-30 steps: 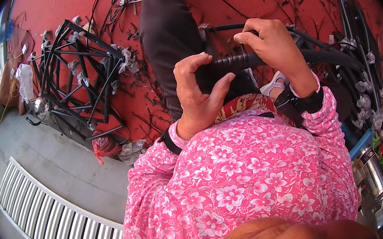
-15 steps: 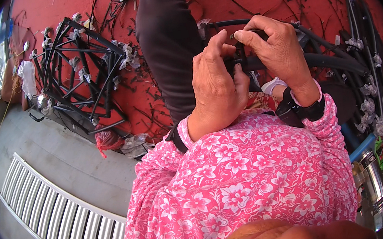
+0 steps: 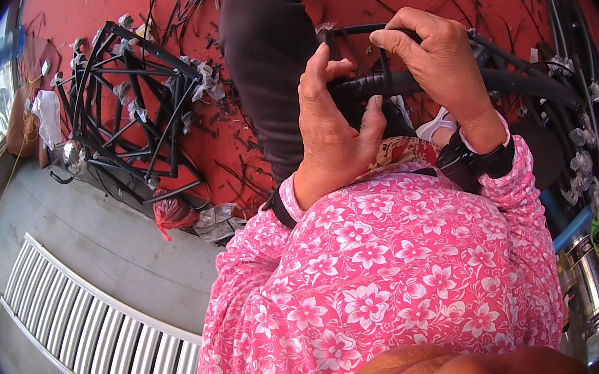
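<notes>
Far left, no visible change in the black tube frames (image 3: 137, 95), heaped on the red floor (image 3: 340, 2). On to the left hand (image 3: 330, 131): just opened, fingertips drawn back from the right, thumb and fingers apart, clamped on nothing visible. Between the hands, in fuller view again: the thick black tube (image 3: 403, 83), seemingly accessible for work there. Upright against it, a thin dark strip (image 3: 384, 61), up to the right hand (image 3: 442, 68): curled, thumb outstretched, pinch on the strip impossible to tell.
</notes>
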{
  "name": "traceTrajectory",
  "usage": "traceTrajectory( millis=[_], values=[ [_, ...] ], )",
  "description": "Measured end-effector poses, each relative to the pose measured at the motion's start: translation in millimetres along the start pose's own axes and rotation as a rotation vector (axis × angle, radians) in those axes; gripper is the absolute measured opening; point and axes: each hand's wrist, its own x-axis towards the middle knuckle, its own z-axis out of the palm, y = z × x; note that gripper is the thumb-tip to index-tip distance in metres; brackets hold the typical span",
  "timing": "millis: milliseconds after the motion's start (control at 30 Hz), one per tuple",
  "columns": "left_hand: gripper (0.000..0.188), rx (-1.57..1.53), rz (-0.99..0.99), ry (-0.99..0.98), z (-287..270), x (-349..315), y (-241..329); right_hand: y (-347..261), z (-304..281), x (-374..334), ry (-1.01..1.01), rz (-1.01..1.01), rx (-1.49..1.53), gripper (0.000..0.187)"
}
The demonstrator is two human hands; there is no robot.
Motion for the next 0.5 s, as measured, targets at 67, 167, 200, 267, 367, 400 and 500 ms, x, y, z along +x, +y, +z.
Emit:
traceTrajectory(
  millis=[67,167,200,267,367,400,500],
  values=[
    [0.094,0.046,0.024,0.025,3.0,-1.2,0.0,-0.9,0.2,0.2,-0.006,0.019,-0.025,0.019],
    [0.094,0.064,0.033,0.042,5.9,-1.2,0.6,-2.0,0.8,1.3,0.004,0.005,-0.049,0.021],
    [0.094,0.068,0.041,0.04,6.7,-1.2,0.8,-2.2,1.0,1.6,0.004,0.005,-0.048,0.022],
    [0.094,0.054,0.046,0.042,7.6,-1.3,0.4,-2.4,1.5,2.1,0.0,0.006,-0.076,0.023],
    [0.094,0.047,0.054,0.054,7.8,-2.3,-1.5,-2.6,2.3,1.4,-0.016,0.058,-0.085,0.024],
    [0.093,0.002,0.04,0.053,7.6,-2.7,-2.4,-2.5,2.6,0.9,-0.021,0.081,-0.086,0.025],
    [0.093,-0.098,0.013,0.051,4.8,-3.6,-4.1,-2.0,3.7,-0.4,-0.011,0.07,-0.093,0.024]
  ],
)
